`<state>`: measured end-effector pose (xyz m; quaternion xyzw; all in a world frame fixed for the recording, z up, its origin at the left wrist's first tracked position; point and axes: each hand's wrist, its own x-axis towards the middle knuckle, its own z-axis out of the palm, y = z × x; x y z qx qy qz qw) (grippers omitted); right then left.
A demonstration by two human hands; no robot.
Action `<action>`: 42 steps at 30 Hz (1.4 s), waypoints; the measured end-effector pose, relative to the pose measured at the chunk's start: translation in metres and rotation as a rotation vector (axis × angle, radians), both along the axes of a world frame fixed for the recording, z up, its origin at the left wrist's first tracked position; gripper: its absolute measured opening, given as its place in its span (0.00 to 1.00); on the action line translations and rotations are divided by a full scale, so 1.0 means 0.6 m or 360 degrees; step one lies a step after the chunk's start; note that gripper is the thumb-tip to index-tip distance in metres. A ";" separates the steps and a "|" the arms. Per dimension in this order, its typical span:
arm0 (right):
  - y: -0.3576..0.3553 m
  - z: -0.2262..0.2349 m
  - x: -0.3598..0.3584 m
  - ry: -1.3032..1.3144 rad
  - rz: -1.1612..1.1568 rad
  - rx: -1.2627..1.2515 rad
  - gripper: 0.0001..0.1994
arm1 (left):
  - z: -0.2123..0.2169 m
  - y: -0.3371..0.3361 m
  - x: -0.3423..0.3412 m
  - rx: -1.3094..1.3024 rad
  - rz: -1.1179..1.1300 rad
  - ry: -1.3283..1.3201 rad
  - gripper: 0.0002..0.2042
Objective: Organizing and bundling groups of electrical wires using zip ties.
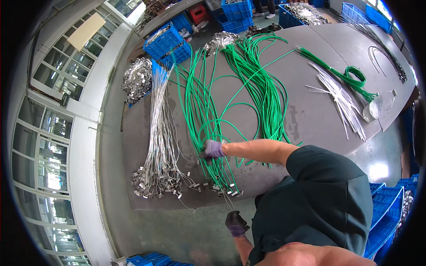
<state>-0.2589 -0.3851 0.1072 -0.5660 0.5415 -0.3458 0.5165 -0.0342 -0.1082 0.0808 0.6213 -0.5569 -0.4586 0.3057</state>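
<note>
My right hand (212, 149), in a dark glove with a purple cuff, is closed on green cables (191, 115) in the loose bundle lying across the grey table. Small white connectors (231, 186) lie at the bundle's near end. My left hand (236, 223), gloved alike, is off the table's edge, its fingers curled round the end of a thin pale wire (228, 201) that runs up to those connectors. To the left lies a spread bundle of thin white wires (159, 128) with metal-and-white connectors at its end (155, 181).
A thicker green cable bundle (262, 84) lies beyond the middle of the table (310, 48). White cable ties (339, 99), a tied green coil (355, 77) and a clear plastic jug (379, 105) are on the right. Blue crates (166, 44) with silvery parts stand behind; more crates (386, 217) are nearby.
</note>
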 end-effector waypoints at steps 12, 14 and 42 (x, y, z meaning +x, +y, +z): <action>0.093 0.010 0.040 0.0031 0.0279 -0.0029 0.17 | -0.019 -0.007 0.005 0.0329 0.0022 0.0661 0.16; 0.076 0.001 0.041 0.0079 0.0215 -0.0121 0.17 | -0.012 -0.014 0.000 0.0308 -0.0030 0.0738 0.18; 0.106 -0.013 0.059 -0.0123 0.0291 0.0525 0.13 | -0.080 -0.018 0.010 0.0622 0.1013 0.1249 0.13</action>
